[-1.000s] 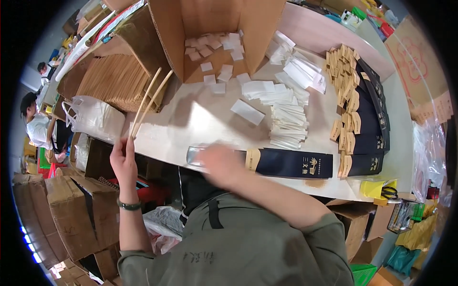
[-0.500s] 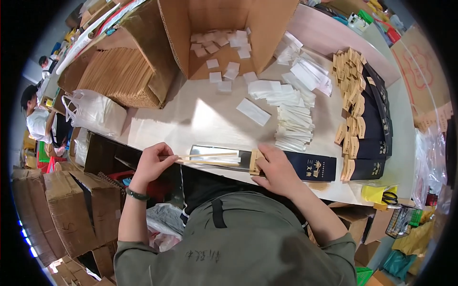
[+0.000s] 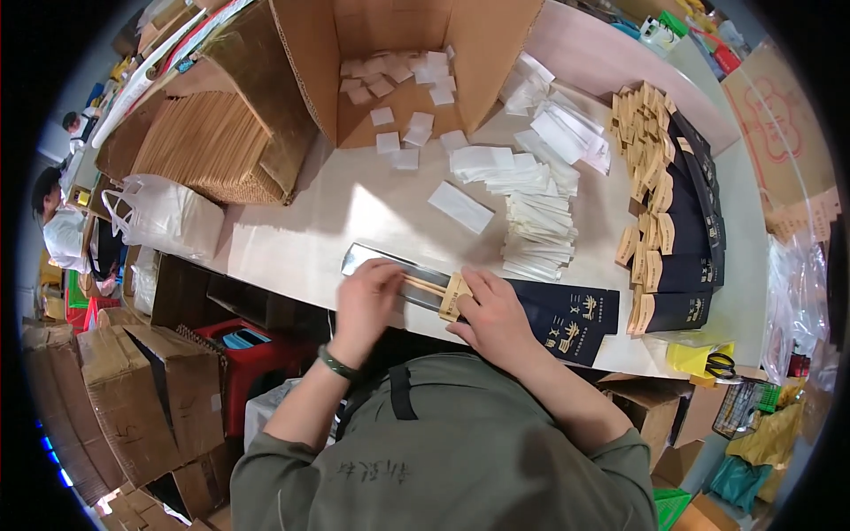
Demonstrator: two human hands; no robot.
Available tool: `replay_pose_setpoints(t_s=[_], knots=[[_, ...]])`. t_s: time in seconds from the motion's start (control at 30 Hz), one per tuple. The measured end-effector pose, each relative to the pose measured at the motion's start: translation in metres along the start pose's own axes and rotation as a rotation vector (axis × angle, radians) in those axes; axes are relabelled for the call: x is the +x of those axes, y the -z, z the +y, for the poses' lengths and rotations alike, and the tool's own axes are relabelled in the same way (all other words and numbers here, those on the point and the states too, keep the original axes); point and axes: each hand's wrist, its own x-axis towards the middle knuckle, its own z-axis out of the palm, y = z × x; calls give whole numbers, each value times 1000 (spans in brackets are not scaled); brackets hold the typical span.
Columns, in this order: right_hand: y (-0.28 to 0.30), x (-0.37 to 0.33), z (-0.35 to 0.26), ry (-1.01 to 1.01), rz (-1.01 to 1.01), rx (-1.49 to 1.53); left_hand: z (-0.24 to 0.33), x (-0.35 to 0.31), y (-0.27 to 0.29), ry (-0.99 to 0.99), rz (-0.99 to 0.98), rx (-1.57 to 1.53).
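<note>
My left hand (image 3: 367,296) is closed around a pair of light wooden chopsticks (image 3: 423,284) near the table's front edge. Their far ends enter a kraft-paper band (image 3: 453,296) at the mouth of a dark blue sleeve (image 3: 567,342). Fingers of my right hand (image 3: 492,314) pinch the band and cover part of the sleeve. Another dark blue sleeve (image 3: 584,303) lies flat just behind it. Beneath the chopsticks rests a long, shiny flat strip with dark edges (image 3: 356,256); my left hand hides part of it.
White paper packets (image 3: 540,226) lie in a row mid-table, one loose packet (image 3: 461,207) beside them. An open carton (image 3: 363,128) holds small white squares. Filled dark sleeves (image 3: 682,234) overlap at right; scissors (image 3: 719,364) hang off the edge. A kraft-sheet box (image 3: 208,142) stands left.
My left hand has moved right, taking the chopsticks further into the band. My right hand has shifted slightly left and down with its sleeve, which now sits apart from the one behind.
</note>
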Motion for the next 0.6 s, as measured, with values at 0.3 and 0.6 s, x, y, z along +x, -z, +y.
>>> replay_pose_setpoints(t_s=[0.3,0.6], knots=[[14,4,0,123,61,94,25,-1,17,-551,-149,391],[153,-29,109,-114,218,-546,22,-5,36,234,-468,-24]])
